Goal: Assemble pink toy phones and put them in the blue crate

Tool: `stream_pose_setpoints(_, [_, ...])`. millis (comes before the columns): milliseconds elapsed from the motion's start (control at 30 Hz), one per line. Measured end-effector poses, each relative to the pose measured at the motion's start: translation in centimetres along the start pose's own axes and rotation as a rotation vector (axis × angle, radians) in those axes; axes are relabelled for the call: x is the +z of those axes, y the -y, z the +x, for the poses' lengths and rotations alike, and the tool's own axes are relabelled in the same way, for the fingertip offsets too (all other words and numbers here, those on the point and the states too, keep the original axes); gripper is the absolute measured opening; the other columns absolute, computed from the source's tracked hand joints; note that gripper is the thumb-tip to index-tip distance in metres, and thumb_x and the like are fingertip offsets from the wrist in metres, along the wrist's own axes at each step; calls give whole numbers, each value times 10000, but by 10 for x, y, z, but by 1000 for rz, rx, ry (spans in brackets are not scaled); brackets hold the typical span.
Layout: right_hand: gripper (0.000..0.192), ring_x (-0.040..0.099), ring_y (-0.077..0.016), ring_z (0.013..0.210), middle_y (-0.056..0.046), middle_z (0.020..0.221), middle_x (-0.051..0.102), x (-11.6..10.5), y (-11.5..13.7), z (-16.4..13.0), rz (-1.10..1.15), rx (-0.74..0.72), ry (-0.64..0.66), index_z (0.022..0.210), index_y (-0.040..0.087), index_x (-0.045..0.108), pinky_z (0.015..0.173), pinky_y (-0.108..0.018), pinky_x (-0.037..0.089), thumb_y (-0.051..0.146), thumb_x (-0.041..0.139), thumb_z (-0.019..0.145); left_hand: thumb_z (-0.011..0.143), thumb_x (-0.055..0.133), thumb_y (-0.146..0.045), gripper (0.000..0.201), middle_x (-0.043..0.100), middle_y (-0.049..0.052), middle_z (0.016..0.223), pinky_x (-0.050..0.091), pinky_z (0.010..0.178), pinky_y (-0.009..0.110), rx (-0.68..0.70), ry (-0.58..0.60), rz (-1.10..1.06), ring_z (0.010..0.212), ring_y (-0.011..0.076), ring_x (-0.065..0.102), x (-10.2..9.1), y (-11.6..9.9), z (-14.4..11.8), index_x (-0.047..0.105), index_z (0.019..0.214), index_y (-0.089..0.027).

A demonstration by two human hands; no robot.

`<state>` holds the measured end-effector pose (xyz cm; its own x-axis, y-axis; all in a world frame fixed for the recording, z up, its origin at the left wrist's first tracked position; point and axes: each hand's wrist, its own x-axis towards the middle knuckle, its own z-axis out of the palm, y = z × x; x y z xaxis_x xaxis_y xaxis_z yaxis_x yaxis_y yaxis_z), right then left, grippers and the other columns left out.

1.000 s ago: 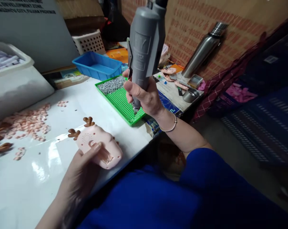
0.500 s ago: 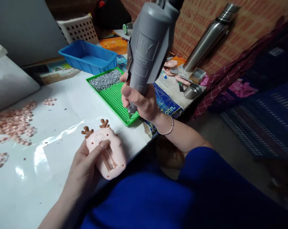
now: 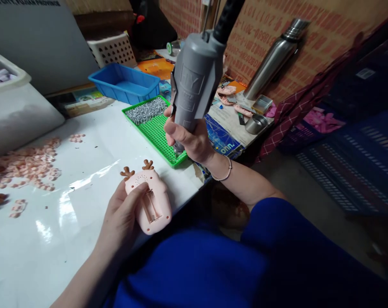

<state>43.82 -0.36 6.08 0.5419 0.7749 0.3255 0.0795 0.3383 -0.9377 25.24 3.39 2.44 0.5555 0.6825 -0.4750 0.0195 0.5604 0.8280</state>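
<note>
Right hand (image 3: 190, 139) is wrapped tight around the grey electric screwdriver (image 3: 195, 81), its tip down on the green tray (image 3: 155, 128), while at seven o'clock the left hand (image 3: 121, 218) grips the pink reindeer shell (image 3: 149, 201) on the white table (image 3: 52, 239).

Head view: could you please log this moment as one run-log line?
left hand: holds pink reindeer shell on white table | right hand: grips grey electric screwdriver, tip over green screw tray

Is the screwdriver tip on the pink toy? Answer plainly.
No, the screwdriver tip is over the green tray, apart from the toy.
</note>
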Motion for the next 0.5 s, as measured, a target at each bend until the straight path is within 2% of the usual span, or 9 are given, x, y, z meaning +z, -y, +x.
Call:
stream_pose_setpoints(167, [610,450,-96,484,79,544,495,1,3,4,-9,17,-25,948,233,542,507,-286,405,651,786,577,595,864,-446,525,705,21,835,492,574,195,31,26,40,729,169,657,0,-2,-1,651,987,-170])
stream_pose_setpoints(300, [571,477,-87,501,78,572,491,10,15,6,-41,-67,-30,1003,252,577,536,-281,408,661,724,632,531,890,-440,585,702,25,829,497,577,218,18,25,8,722,184,659,1,-2,0,643,983,-162])
stream_pose_setpoints(400, [482,491,-98,521,67,593,487,23,29,0,16,-128,7,1038,268,594,532,-277,413,628,657,725,543,887,-428,578,709,30,855,524,626,245,27,36,-13,721,178,655,1,-1,1,637,991,-163])
stream_pose_setpoints(500, [379,458,-100,483,70,605,497,36,37,-9,151,-137,95,1029,283,580,505,-262,419,532,681,763,602,860,-439,541,715,31,865,534,664,263,45,68,-2,736,180,660,0,1,2,632,1014,-171])
